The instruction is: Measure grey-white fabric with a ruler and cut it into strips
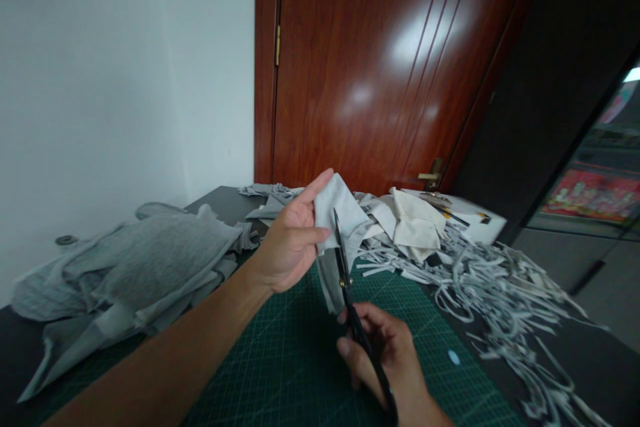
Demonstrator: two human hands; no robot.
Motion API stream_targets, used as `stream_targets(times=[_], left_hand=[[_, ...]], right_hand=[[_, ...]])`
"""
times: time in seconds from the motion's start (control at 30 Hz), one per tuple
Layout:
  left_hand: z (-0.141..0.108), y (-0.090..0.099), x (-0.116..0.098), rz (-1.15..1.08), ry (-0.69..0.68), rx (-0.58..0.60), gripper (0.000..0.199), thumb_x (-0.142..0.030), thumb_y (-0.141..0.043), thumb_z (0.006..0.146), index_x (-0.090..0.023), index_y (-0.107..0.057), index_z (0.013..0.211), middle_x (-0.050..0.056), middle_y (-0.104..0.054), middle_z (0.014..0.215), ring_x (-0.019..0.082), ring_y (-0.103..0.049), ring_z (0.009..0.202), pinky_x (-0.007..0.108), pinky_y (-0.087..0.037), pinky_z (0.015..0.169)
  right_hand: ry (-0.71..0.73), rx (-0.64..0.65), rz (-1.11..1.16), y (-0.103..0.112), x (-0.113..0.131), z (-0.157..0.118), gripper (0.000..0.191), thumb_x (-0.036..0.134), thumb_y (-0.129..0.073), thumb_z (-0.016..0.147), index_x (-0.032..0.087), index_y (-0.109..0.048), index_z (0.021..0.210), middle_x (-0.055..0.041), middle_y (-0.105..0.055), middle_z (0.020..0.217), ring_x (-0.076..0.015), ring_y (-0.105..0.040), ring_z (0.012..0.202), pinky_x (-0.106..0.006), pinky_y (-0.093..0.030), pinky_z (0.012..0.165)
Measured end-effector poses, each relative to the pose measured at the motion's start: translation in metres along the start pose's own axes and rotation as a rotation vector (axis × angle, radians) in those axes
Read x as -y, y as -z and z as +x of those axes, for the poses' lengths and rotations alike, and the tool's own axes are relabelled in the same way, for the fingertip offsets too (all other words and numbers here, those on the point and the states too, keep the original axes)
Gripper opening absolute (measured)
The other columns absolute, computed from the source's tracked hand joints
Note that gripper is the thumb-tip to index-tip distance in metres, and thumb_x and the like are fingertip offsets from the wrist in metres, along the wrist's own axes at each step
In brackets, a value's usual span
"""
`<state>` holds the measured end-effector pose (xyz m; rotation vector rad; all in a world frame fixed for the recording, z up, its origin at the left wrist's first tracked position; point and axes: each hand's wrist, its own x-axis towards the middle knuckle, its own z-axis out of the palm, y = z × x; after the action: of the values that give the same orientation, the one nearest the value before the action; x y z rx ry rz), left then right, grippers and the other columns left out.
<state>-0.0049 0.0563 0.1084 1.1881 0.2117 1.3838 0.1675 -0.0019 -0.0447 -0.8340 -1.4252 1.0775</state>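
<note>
My left hand [295, 240] grips a piece of light grey fabric [336, 207] between thumb and fingers, holding it up above the mat with the index finger stretched along its edge. A lower flap of the cloth hangs down. In my right hand [385, 350] is a pair of black scissors [350, 300], pointing up and away from me. One blade lies in front of the fabric near its middle; the other is mostly hidden, so I cannot tell how far the blades are apart. Below both hands lies the green cutting mat [265, 353] with its printed grid.
A heap of grey cloth [150, 273] lies on the left. Many thin grey strips [490, 287] are piled at the right, beside cream fabric [417, 223] and a white box [487, 223]. Behind the table stand a brown door [350, 67] and a white wall [100, 80].
</note>
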Motion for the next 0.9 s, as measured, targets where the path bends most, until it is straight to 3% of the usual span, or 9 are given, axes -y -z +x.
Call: stream_targets(times=[0.17,0.4,0.67,0.9], left_hand=[[-0.002,-0.001,0.002,0.012,-0.002,0.026,0.090,0.007,-0.075,0.068,-0.027,-0.064,0.151,0.005,-0.071,0.143,0.025,-0.064,0.134,0.027,-0.054,0.103],[-0.003,-0.003,0.003,0.020,-0.013,0.052,0.090,0.006,-0.076,0.067,-0.027,-0.065,0.150,0.004,-0.070,0.145,0.025,-0.061,0.138,0.028,-0.052,0.107],[-0.002,-0.002,0.005,0.021,-0.021,0.076,0.092,0.006,-0.075,0.067,-0.027,-0.062,0.152,0.003,-0.070,0.145,0.025,-0.061,0.138,0.027,-0.051,0.107],[-0.004,-0.002,0.004,0.032,-0.023,0.077,0.095,0.006,-0.076,0.068,-0.026,-0.059,0.155,0.004,-0.069,0.146,0.024,-0.060,0.139,0.028,-0.050,0.110]], right_hand=[[-0.004,0.004,-0.012,0.001,0.011,-0.001,0.041,0.055,-0.089,0.083,0.020,-0.077,0.101,0.0066,-0.051,0.065,-0.0103,-0.042,0.051,-0.020,-0.038,0.044],[0.041,-0.026,0.004,0.001,-0.002,0.003,0.043,0.057,-0.090,0.082,0.020,-0.077,0.099,0.0076,-0.051,0.062,-0.0091,-0.039,0.047,-0.020,-0.035,0.041],[0.014,0.009,-0.036,0.001,0.009,0.000,0.042,0.058,-0.087,0.086,0.020,-0.077,0.100,0.0078,-0.049,0.062,-0.0095,-0.042,0.047,-0.020,-0.037,0.043],[0.051,-0.019,-0.026,0.001,0.000,0.002,0.043,0.059,-0.088,0.084,0.020,-0.076,0.098,0.0073,-0.052,0.061,-0.0088,-0.040,0.044,-0.020,-0.035,0.040]])
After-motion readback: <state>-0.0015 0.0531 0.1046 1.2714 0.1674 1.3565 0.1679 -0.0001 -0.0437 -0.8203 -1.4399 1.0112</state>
